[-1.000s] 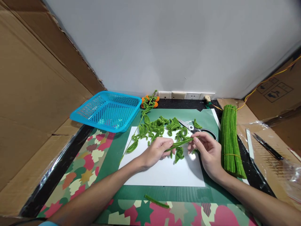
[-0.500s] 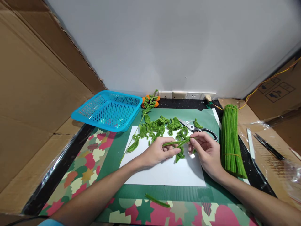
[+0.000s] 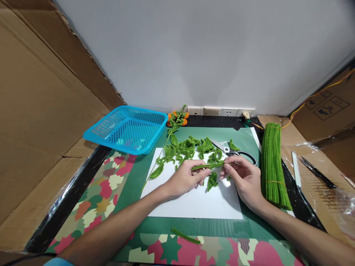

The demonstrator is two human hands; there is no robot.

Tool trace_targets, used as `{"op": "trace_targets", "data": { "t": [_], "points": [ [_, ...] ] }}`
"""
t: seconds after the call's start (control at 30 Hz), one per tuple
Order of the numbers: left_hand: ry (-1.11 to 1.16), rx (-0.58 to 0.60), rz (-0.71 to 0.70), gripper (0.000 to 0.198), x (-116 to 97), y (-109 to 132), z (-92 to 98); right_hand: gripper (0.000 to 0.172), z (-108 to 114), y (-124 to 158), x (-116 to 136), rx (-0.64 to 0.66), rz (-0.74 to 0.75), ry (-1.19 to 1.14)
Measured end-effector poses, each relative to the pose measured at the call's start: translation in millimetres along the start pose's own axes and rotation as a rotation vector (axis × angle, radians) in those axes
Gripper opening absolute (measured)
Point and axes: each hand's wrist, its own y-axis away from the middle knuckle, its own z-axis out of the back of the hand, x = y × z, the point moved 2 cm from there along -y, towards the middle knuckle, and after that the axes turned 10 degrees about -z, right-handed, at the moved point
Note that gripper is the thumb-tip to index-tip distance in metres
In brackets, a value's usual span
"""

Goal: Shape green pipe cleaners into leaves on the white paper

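My left hand [image 3: 184, 180] and my right hand [image 3: 244, 178] pinch the two ends of a folded green pipe cleaner [image 3: 208, 166], held level just above a white sheet of paper [image 3: 194, 201]. Behind it lie several bent green pipe-cleaner leaves [image 3: 184, 148]. One more bent leaf [image 3: 212, 181] lies on the paper between my hands. Scissors [image 3: 231, 150] rest just beyond my right hand.
A blue plastic basket [image 3: 127, 128] stands at the back left. A pipe-cleaner stem with orange flowers [image 3: 176, 120] leans near the wall sockets. A thick bundle of green pipe cleaners [image 3: 272, 162] lies at the right, with black tweezers [image 3: 316, 171] beyond. A short green piece [image 3: 185, 236] lies near the front.
The pipe cleaner between my hands has tipped from slanting to nearly level. My left fingers have slid along it a little; the hands stay in place.
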Motion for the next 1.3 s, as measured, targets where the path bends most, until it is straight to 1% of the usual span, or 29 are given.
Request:
{"op": "trace_targets", "data": {
  "t": [0.1,0.27,0.37,0.57,0.67,0.9,1.03,1.13,1.23,1.3],
  "points": [
    [-0.017,0.023,0.023,0.039,-0.4,0.4,-0.9,0.011,0.4,-0.3,0.8,-0.011,0.003,-0.005],
    [-0.124,0.020,-0.049,0.035,-1.0,-1.0,-0.4,0.013,0.6,-0.9,1.2,-0.014,-0.005,-0.001],
    [-0.135,0.031,-0.062,0.034,-0.6,-1.1,-0.5,0.015,1.7,-1.5,-1.2,-0.014,-0.025,0.005],
    [-0.096,0.055,-0.041,0.038,-3.1,-0.3,-0.7,0.013,1.8,-2.4,-3.3,-0.003,-0.037,-0.011],
    [-0.071,0.053,-0.035,0.040,-2.9,-0.2,0.1,0.016,0.7,-1.6,-2.6,-0.004,-0.045,0.008],
    [0.129,0.042,0.048,0.049,1.1,1.3,2.7,0.015,1.8,-1.0,-4.5,-0.035,-0.008,0.009],
    [0.115,0.081,0.026,0.052,2.2,2.3,3.4,0.018,2.5,-2.0,-5.7,-0.039,-0.024,0.018],
    [0.093,0.081,0.021,0.054,4.0,2.3,4.1,0.022,2.8,-2.6,-6.8,-0.035,-0.036,0.030],
    [0.065,0.079,0.025,0.054,4.6,2.3,4.3,0.024,3.4,-2.5,-8.0,-0.011,-0.035,0.036],
    [0.039,0.084,0.018,0.053,3.4,2.4,3.8,0.024,3.3,-1.3,-8.0,0.029,-0.027,0.061]
  ]
}}
